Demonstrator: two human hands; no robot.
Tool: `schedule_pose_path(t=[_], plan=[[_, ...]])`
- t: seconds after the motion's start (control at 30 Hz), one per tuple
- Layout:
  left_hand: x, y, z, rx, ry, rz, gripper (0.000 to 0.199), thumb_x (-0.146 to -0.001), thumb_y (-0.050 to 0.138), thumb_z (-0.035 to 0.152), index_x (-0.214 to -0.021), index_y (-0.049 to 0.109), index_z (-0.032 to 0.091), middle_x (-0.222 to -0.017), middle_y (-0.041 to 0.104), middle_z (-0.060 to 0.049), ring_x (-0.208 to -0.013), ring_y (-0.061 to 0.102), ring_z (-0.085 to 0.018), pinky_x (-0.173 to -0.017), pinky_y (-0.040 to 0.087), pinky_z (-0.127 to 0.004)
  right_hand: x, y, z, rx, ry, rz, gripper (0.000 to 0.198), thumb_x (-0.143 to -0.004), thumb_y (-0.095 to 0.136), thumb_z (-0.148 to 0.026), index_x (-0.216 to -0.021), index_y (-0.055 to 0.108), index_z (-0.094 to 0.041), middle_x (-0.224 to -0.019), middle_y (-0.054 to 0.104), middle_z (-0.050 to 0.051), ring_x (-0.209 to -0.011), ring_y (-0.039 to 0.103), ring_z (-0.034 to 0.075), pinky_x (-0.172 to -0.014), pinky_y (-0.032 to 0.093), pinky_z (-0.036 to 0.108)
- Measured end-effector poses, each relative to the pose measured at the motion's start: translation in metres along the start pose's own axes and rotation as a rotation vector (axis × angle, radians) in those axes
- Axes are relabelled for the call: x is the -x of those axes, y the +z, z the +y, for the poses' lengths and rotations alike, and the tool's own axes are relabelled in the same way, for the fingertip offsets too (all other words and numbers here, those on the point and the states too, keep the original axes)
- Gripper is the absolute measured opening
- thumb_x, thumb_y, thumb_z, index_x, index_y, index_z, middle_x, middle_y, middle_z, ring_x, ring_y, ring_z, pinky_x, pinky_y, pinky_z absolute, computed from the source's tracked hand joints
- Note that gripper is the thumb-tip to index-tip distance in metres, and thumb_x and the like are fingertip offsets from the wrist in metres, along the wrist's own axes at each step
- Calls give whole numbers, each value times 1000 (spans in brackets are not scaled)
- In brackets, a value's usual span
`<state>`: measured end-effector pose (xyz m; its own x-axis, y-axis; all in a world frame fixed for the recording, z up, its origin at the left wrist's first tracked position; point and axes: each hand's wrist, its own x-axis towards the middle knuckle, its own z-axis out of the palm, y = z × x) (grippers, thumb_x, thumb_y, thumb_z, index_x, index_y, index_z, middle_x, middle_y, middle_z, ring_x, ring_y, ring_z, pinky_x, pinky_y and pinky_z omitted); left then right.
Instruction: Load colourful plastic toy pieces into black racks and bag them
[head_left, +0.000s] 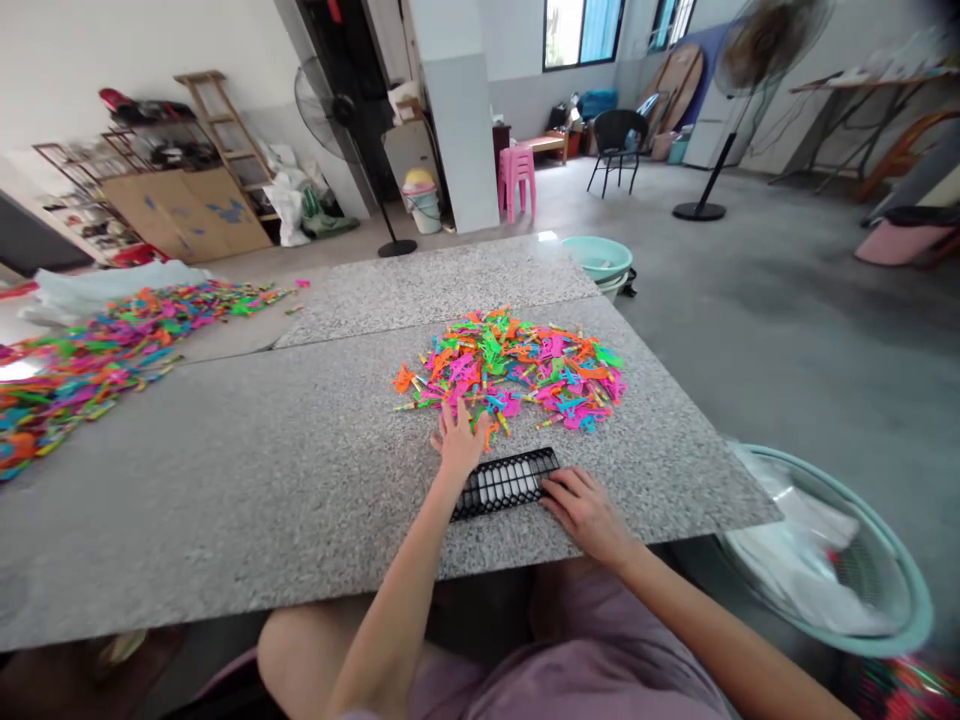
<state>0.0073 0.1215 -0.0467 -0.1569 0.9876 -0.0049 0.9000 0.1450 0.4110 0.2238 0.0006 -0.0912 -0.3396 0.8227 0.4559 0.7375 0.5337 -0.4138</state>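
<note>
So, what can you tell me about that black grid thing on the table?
The black grid thing is a long, narrow rectangle with openwork sides and rows of small cells, apparently plastic. Pale white shows through the middle cells; whether that is a lining or contents I can't tell. It sits slightly slanted on the speckled tabletop, near its front edge. The grip of the right hand rests at its right end; the left forearm partly hides its left end.

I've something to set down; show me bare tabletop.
Bare: the tabletop between the left heap and central pile, and the strip from that pile to the right edge. Crowded: the pile's near side, with left hand, black rack and right hand.
</note>
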Motion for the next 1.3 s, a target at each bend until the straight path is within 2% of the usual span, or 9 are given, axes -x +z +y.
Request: schedule_pose_path(t=[0.13, 0.2, 0.3, 0.43, 0.57, 0.67, 0.97, 1.1, 1.3], plan=[[76, -14, -16, 4, 194, -22, 56, -96, 43, 47, -148, 40, 27, -162, 22, -7, -149, 17, -29, -119, 11, -53, 5, -27, 32, -50, 109, 159, 26, -97, 50, -30, -116, 66, -21, -116, 61, 12, -102, 61, 24, -89, 55, 41], [117, -6, -28, 3, 290, -91, 52, -91, 54, 44, -141, 50, 34, -156, 38, -3, -146, 27, -30, -119, 15, -54, -3, -42, 55, 9, 158, 192, 24, -97, 47, -24, -107, 68, -21, -103, 64, 10, -95, 62, 23, -85, 55, 40], [152, 16, -36, -67, 383, -60, 56, -92, 52, 43, -147, 43, 33, -156, 36, -4, -147, 24, -34, -118, 10, -61, -33, -48, 76, 173, 156, 130, 22, -93, 50, -17, -105, 68, -16, -103, 63, 11, -96, 61, 24, -85, 54, 39], [155, 34, -33, -143, 410, 98, 58, -95, 47, 44, -150, 36, 30, -157, 34, -6, -147, 24, -35, -118, 9, -61, -83, -25, 67, 282, -35, -39, 38, -97, 35, -12, -125, 60, -8, -124, 55, 12, -119, 53, 25, -99, 44, 38], [155, 33, -35, -169, 437, 106, 57, -95, 47, 43, -149, 38, 29, -156, 36, -6, -145, 28, -35, -117, 9, -63, -102, -16, 50, 209, -136, -49, 25, -89, 49, -2, -94, 69, -17, -110, 64, 10, -115, 55, 28, -98, 48, 45], [160, 39, -31, -163, 426, 99, 58, -94, 48, 44, -149, 38, 27, -157, 33, -9, -145, 26, -38, -115, 4, -68, -82, -32, 54, 160, -157, 21, 27, -90, 47, -3, -94, 69, -20, -115, 62, 11, -115, 55, 28, -100, 47, 47], [161, 63, 5, -111, 434, 245, 64, -92, 51, 48, -150, 39, 21, -156, 36, -13, -146, 25, -36, -119, 8, -61, 28, -48, 101, -132, 126, 34, 47, -81, 34, -1, -110, 67, -19, -113, 65, 8, -107, 60, 20, -97, 49, 40], [160, 70, -5, -213, 538, 402, 60, -95, 49, 42, -149, 39, 18, -152, 43, -12, -141, 36, -34, -118, 21, -58, 34, -38, 97, 4, 331, 169, 30, -92, 45, -24, -113, 66, -19, -108, 66, 10, -103, 59, 25, -93, 49, 42], [165, 68, -3, -275, 559, 410, 62, -95, 47, 45, -149, 38, 15, -151, 43, -15, -141, 38, -33, -115, 28, -56, 26, -47, 79, 103, 368, 228, 34, -96, 40, -37, -92, 69, -19, -97, 62, 13, -88, 58, 25, -82, 49, 40]])
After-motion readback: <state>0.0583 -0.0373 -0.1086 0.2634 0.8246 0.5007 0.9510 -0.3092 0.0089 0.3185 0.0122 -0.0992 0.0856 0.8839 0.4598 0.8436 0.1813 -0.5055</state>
